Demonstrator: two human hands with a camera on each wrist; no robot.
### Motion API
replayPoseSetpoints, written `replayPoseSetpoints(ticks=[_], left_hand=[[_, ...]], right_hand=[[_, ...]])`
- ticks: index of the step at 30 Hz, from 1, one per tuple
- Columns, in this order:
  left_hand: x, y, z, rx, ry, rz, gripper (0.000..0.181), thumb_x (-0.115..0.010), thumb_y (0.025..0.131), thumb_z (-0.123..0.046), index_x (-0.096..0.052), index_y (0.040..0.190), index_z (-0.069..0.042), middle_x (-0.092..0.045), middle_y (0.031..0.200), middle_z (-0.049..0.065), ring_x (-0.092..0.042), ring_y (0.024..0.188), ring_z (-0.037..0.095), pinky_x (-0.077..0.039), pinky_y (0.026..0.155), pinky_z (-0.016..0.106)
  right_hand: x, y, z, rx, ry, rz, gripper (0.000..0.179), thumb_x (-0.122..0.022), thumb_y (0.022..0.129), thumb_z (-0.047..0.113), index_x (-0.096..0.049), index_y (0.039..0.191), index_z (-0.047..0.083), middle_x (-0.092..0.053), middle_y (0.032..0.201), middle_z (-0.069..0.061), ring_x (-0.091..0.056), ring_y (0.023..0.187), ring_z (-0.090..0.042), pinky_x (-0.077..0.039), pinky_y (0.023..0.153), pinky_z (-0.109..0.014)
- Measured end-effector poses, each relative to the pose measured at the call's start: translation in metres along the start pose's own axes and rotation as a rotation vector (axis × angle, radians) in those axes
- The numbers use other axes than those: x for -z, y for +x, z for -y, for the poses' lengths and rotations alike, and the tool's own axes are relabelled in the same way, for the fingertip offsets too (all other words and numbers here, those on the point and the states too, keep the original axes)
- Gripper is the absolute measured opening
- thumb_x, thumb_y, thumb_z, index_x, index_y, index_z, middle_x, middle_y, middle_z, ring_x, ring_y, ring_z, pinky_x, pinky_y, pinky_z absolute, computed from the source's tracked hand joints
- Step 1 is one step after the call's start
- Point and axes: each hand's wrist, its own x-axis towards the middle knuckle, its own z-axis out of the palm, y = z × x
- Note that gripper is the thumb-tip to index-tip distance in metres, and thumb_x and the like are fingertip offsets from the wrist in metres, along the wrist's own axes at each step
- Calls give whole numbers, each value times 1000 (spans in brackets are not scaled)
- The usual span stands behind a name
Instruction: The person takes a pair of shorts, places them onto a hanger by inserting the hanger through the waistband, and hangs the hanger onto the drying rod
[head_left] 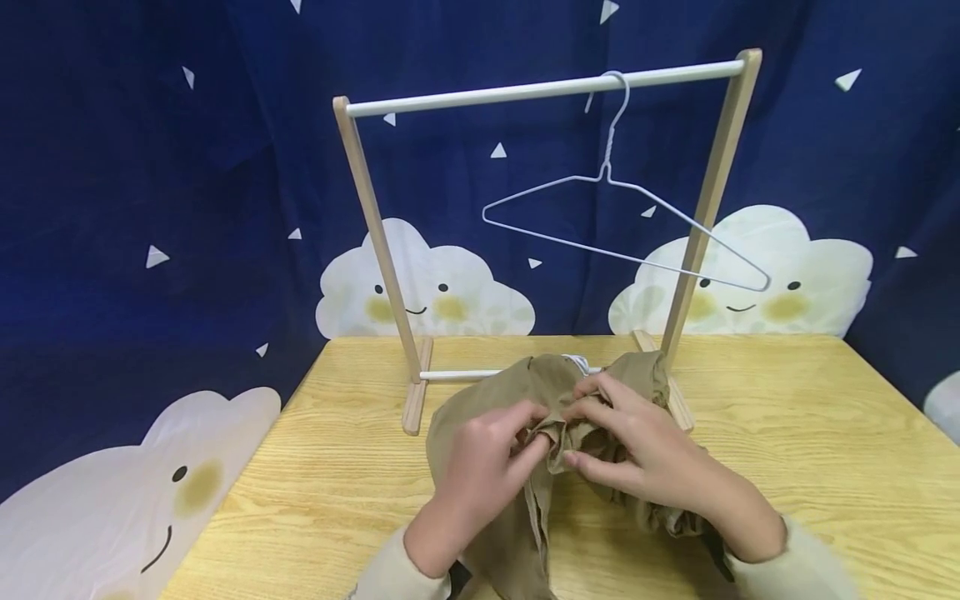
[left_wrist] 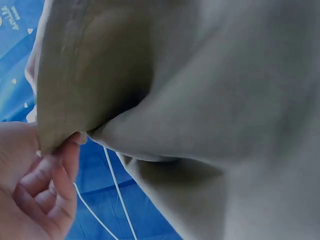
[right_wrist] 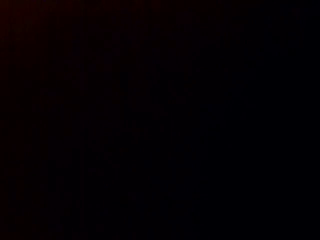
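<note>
Fingers of the left hand (head_left: 487, 462) and right hand (head_left: 648, 442) pinch folds of a brown garment (head_left: 510, 387), bunched over the desk (head_left: 300, 492) before a rack (head_left: 712, 183). Sorting its edge seems underway; the next move likely calls for steady pinching.

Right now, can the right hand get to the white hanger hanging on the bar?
Probably yes, but the right hand must first release the brown cloth; nothing seems to block its way up to the hanger.
</note>
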Motion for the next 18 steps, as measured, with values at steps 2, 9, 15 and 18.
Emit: replayPoseSetpoints(ticks=[2, 9, 15, 18], left_hand=[[-1, 0, -2, -33, -32, 20, 10, -71, 88, -8, -71, 96, -14, -66, 75, -7, -52, 63, 3, -40, 58, 9], [-3, -2, -4, -120, -150, 119, 21, -73, 88, -10, -68, 108, -11, -72, 96, -4, -63, 83, 6, -48, 79, 14], [-6, -4, -5, -104, -57, 154, 56, -82, 80, -23, -58, 129, -11, -67, 121, -3, -62, 106, 11, -50, 94, 25], [-9, -5, -4, -21, 13, 228, 70, -84, 75, -22, -52, 136, -11, -64, 126, -2, -60, 115, 14, -50, 97, 33]], right_hand=[[-4, 1, 3, -3, -25, 0, 29, -80, 86, 33, -66, 110, 24, -57, 123, 8, -57, 105, -9, -54, 80, -32], [-10, -2, 4, 3, 10, 5, 45, -76, 77, 9, -56, 117, 15, -61, 104, 10, -59, 90, -4, -54, 75, -27], [0, -1, -2, 27, 50, -30, 49, -66, 76, -5, -62, 122, 10, -67, 116, 3, -65, 107, -15, -53, 94, -27], [8, 1, -5, 11, 126, -84, 47, -61, 76, -9, -65, 119, 10, -66, 115, 3, -63, 107, -14, -48, 97, -20]])
